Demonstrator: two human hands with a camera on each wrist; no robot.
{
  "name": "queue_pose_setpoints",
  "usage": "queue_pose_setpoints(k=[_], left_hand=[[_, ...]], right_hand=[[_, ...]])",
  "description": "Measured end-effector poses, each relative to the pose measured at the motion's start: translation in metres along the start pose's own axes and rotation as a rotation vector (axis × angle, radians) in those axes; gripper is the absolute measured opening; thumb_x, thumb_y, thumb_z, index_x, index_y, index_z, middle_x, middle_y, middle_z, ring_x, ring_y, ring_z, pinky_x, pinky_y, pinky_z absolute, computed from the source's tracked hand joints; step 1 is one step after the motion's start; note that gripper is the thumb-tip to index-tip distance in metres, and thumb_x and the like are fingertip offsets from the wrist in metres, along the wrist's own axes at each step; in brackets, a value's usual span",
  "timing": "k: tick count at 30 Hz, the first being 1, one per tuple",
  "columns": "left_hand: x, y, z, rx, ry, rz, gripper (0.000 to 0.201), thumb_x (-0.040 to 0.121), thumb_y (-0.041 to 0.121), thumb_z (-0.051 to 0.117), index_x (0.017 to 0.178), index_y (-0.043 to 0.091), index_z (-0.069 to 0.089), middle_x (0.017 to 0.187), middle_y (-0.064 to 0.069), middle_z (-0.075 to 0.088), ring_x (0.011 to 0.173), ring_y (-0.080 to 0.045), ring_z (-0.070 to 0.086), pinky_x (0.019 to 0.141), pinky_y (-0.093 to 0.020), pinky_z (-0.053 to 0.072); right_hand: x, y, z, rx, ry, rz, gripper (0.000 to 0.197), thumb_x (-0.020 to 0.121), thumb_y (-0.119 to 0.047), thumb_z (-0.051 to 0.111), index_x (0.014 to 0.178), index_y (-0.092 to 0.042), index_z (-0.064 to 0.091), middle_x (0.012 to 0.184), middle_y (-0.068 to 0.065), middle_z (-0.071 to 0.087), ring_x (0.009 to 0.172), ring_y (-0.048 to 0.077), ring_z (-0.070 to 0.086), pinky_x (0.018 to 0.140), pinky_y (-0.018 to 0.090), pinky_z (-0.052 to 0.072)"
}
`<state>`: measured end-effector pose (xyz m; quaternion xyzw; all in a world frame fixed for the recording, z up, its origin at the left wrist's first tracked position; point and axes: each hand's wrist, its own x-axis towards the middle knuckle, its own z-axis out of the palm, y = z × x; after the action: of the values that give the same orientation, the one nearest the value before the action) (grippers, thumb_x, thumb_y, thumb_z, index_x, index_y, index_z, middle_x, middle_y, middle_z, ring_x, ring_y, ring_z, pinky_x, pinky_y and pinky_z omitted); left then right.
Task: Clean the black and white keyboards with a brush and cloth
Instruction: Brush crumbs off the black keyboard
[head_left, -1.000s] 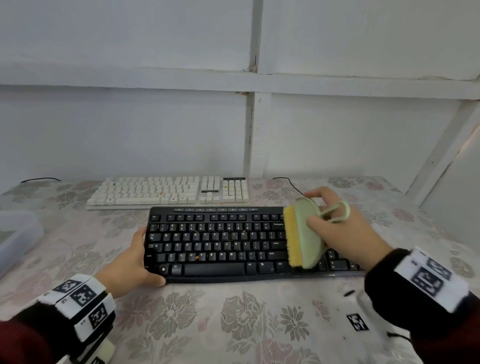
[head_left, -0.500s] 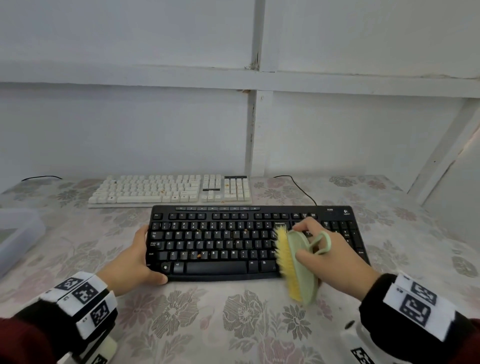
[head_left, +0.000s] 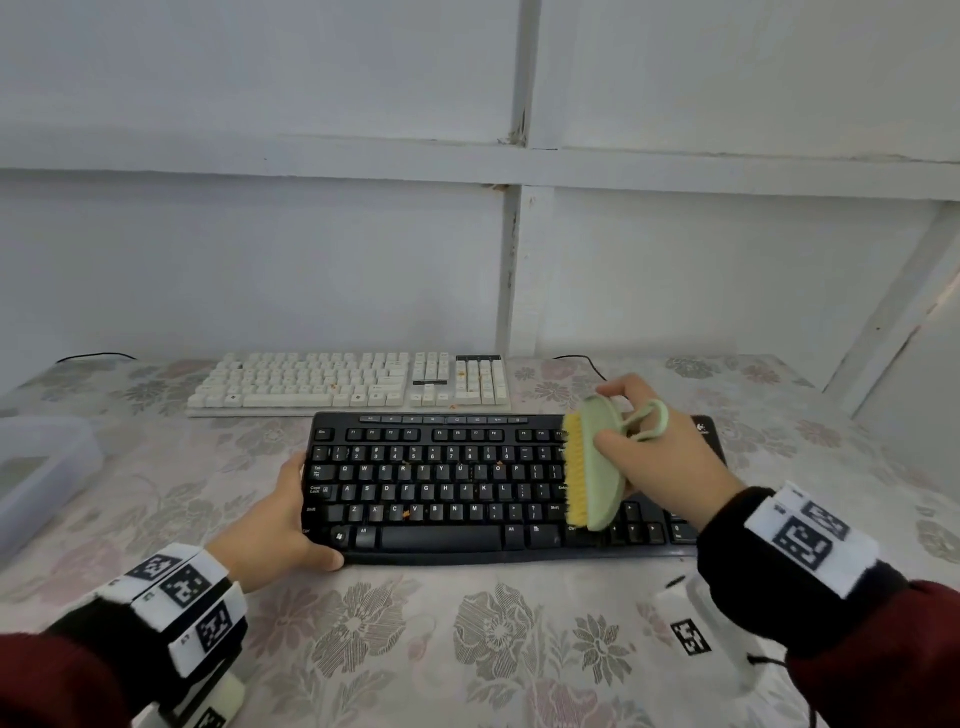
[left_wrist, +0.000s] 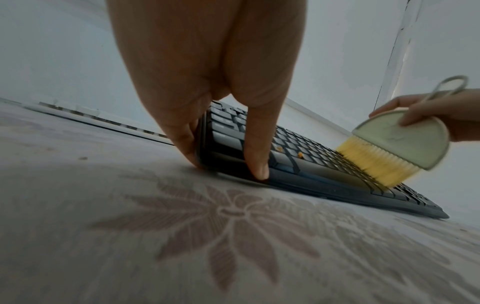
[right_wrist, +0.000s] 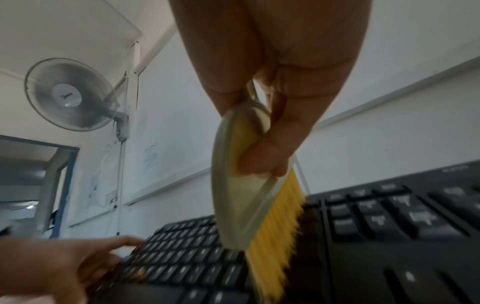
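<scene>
- The right hand (head_left: 660, 457) has its fingers curled around the green back of the brush (head_left: 597, 467) and grips it; the yellow bristles touch the keys in the right part of the black keyboard (head_left: 441, 488).
- The left hand (head_left: 275, 525) holds the left end of the black keyboard, thumb along its front edge, fingers against its side.
- The white keyboard (head_left: 348, 384) lies just behind the black keyboard on the worktop (head_left: 467, 649).

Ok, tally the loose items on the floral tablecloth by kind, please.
Keyboards: 2, flat black plastic keyboard and white plastic keyboard
Brushes: 1, pale green brush with yellow bristles
Containers: 1, translucent plastic tub
Total: 4
</scene>
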<state>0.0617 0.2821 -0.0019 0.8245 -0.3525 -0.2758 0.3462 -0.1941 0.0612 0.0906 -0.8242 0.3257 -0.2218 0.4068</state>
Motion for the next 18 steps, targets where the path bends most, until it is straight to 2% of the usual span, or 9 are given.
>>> queue_pose_setpoints(k=[4,9,11,13,15,18], left_hand=[[0.0,0.0,0.0,0.002,0.003,-0.001,0.113,0.064,-0.001,0.08,0.143,0.027,0.005,0.112,0.014,0.049,0.095,-0.002,0.051,0.074,-0.011,0.038],[0.0,0.0,0.0,-0.001,0.002,-0.007,0.114,0.063,0.0,0.081,0.143,0.028,0.005,0.112,0.013,0.05,0.097,-0.003,0.052,0.075,-0.014,0.039],[0.001,-0.001,0.0,-0.002,0.008,-0.014,0.114,0.063,0.001,0.081,0.144,0.028,0.004,0.111,0.012,0.052,0.097,-0.005,0.053,0.075,-0.015,0.04],[0.001,-0.002,0.0,0.001,0.013,-0.022,0.116,0.064,0.001,0.08,0.145,0.028,0.003,0.109,0.011,0.054,0.097,-0.008,0.054,0.075,-0.017,0.04],[0.0,-0.001,0.0,0.004,0.017,-0.027,0.116,0.064,0.001,0.08,0.145,0.029,0.002,0.109,0.01,0.055,0.097,-0.008,0.054,0.074,-0.017,0.04],[-0.001,0.0,0.001,0.008,0.019,-0.029,0.116,0.064,0.002,0.08,0.145,0.028,0.001,0.109,0.009,0.055,0.097,-0.009,0.055,0.074,-0.019,0.041]], right_hand=[[-0.024,0.015,0.009,-0.049,-0.081,0.004,0.03,0.087,-0.008,0.049,0.11,-0.027,0.044,0.078,0.012,0.061,0.057,0.016,0.052,0.048,0.022,0.048],[-0.045,0.018,0.007,-0.014,-0.215,0.035,0.026,0.087,-0.006,0.049,0.105,-0.025,0.048,0.065,0.004,0.048,0.044,0.006,0.04,0.043,0.016,0.041],[-0.04,0.012,0.002,-0.003,-0.167,0.02,0.024,0.085,-0.006,0.051,0.1,-0.025,0.051,0.07,0.003,0.053,0.045,0.004,0.044,0.043,0.016,0.042],[-0.027,0.005,-0.002,-0.004,-0.059,-0.021,0.025,0.084,-0.006,0.052,0.101,-0.026,0.053,0.073,0.0,0.058,0.048,0.0,0.049,0.044,0.015,0.044],[-0.013,-0.001,-0.005,-0.003,0.016,-0.059,0.028,0.086,-0.006,0.051,0.107,-0.025,0.051,0.076,0.003,0.061,0.05,0.002,0.051,0.045,0.017,0.046],[0.003,-0.003,-0.004,0.0,0.044,-0.066,0.033,0.087,-0.005,0.049,0.113,-0.024,0.048,0.075,0.008,0.061,0.051,0.004,0.054,0.043,0.014,0.044]])
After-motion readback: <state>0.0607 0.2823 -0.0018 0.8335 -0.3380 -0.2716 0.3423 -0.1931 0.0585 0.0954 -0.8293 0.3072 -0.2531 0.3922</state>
